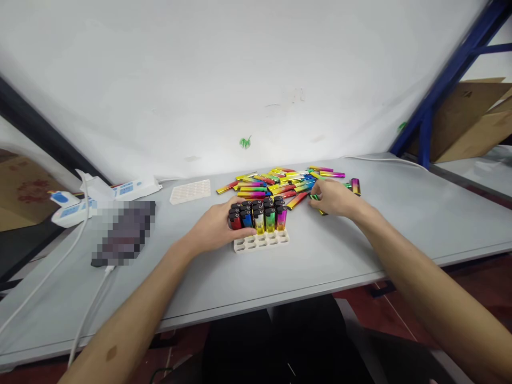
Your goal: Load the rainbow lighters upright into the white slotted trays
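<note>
Several upright lighters with black tops (270,217) stand in rows in a white slotted tray (262,242), whose front slots show bare. My left hand (218,226) is wrapped round the left side of the tray and lighters, its thumb lying across the front. Behind them spreads a loose pile of shiny multicoloured metallic sleeves (280,184). My right hand (330,197) is at the pile's right edge, fingers pinched on a small green piece, mostly hidden by the fingers. Just right of that hand a purple and yellow lighter or sleeve (356,186) stands on the table.
Another white slotted tray (190,191) lies at the back left. A dark pixelated device (126,232) with a white cable and a power strip (136,188) are on the left of the table (224,282). Cardboard boxes (466,120) stand beyond the blue frame at right.
</note>
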### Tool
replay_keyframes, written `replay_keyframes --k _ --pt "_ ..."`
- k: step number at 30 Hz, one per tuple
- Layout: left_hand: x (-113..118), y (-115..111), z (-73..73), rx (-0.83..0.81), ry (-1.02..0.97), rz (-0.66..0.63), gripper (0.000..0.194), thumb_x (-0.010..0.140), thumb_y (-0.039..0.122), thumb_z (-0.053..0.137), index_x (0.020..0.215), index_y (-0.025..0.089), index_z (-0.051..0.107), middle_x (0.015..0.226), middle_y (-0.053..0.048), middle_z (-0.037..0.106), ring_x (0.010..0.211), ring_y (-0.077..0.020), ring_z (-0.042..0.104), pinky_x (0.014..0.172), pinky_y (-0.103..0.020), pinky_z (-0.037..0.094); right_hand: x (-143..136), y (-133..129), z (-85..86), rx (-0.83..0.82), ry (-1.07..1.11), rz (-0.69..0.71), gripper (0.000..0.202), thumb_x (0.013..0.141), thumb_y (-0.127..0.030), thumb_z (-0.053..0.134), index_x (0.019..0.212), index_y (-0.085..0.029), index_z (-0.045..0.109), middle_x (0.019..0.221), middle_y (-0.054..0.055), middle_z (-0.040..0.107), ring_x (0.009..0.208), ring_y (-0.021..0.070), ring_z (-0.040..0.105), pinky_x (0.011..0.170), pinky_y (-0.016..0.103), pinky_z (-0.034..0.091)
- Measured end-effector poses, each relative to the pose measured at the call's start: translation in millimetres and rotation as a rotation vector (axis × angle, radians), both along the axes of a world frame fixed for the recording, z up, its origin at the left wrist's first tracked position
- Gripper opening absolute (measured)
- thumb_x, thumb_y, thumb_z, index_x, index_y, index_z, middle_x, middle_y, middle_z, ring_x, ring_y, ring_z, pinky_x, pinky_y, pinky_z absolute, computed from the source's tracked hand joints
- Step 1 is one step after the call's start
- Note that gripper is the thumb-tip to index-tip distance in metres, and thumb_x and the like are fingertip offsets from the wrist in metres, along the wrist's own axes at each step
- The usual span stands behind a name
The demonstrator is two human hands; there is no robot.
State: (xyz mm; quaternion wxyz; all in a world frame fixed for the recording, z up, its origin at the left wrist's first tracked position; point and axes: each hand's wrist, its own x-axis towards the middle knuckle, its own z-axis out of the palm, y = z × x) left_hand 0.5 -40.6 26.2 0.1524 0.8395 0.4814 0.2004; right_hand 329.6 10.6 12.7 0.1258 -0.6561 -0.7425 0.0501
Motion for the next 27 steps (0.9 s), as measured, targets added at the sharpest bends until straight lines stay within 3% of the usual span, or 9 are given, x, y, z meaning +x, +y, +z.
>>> replay_keyframes --k 3,8,13,16,20,24,27 --pt "0.0 -0.2 0.4 -0.004 0.009 -0.003 0.064 0.075 0.065 0.07 0.125 0.028 0.055 0.115 -0.003 0.073 0.099 -0.0272 0.069 0.081 -0.038 0.054 0.0 -0.3 -0.6 -0.072 -0.022 -0.054 0.03 0.079 -0.03 0.065 0.106 -0.018 0.062 0.088 0.01 0.071 0.086 0.0282 0.065 0.065 0.034 0.043" --pt "-1.2 0.4 -0.6 -0.015 0.01 0.005 0.064 0.076 0.066 0.07 0.125 0.028 0.054 0.111 -0.003 0.073 0.096 -0.0267 0.069 0.079 -0.037 0.053 -2.9 -0.6 3.6 0.019 -0.127 -0.071 0.013 0.084 -0.028 0.056 0.089 -0.017 0.061 0.102 0.017 0.067 0.079 0.0264 0.062 0.062 0.033 0.039" --pt "-0.8 0.4 -0.5 -0.018 0.006 -0.001 0.064 0.076 0.066 0.07 0.125 0.028 0.053 0.114 -0.003 0.072 0.099 -0.0271 0.069 0.079 -0.037 0.053 -14.5 -8.3 11.0 0.042 0.191 0.043 0.021 0.091 -0.028 0.047 0.108 -0.019 0.054 0.085 0.008 0.067 0.069 0.0221 0.058 0.06 0.031 0.036" --pt "-0.2 -0.1 0.2 -0.037 0.018 0.016 0.066 0.075 0.067 0.07 0.125 0.028 0.054 0.111 -0.003 0.072 0.097 -0.0276 0.069 0.079 -0.037 0.052 -21.9 -12.1 11.5 0.104 0.255 0.096 0.015 0.094 -0.035 0.044 0.093 -0.022 0.052 0.078 0.006 0.063 0.068 0.022 0.055 0.061 0.031 0.034" --pt "0.0 -0.4 1.4 -0.07 0.028 0.035 0.069 0.074 0.068 0.07 0.127 0.028 0.054 0.112 -0.003 0.072 0.097 -0.0272 0.068 0.081 -0.037 0.051 -27.9 -13.7 9.1 0.139 0.341 0.184 0.036 0.101 -0.042 0.028 0.071 -0.023 0.037 0.07 0.004 0.054 0.066 0.02 0.05 0.062 0.033 0.034" --pt "0.3 -0.6 2.2 -0.071 0.014 0.02 0.066 0.075 0.066 0.071 0.126 0.028 0.054 0.116 -0.002 0.071 0.1 -0.026 0.067 0.081 -0.036 0.05 -32.0 -17.9 9.0 0.11 0.511 0.155 0.029 0.097 -0.051 0.043 0.087 -0.024 0.042 0.065 -0.002 0.048 0.059 0.0165 0.046 0.059 0.031 0.035" --pt "0.8 -0.8 2.6 -0.072 0.01 0.026 0.065 0.075 0.065 0.071 0.126 0.028 0.054 0.112 -0.001 0.072 0.098 -0.0258 0.067 0.079 -0.035 0.05 -35.9 -23.4 10.8 0.016 0.726 0.165 0.032 0.094 -0.055 0.05 0.104 -0.027 0.038 0.058 -0.008 0.045 0.049 0.0136 0.041 0.052 0.028 0.035"
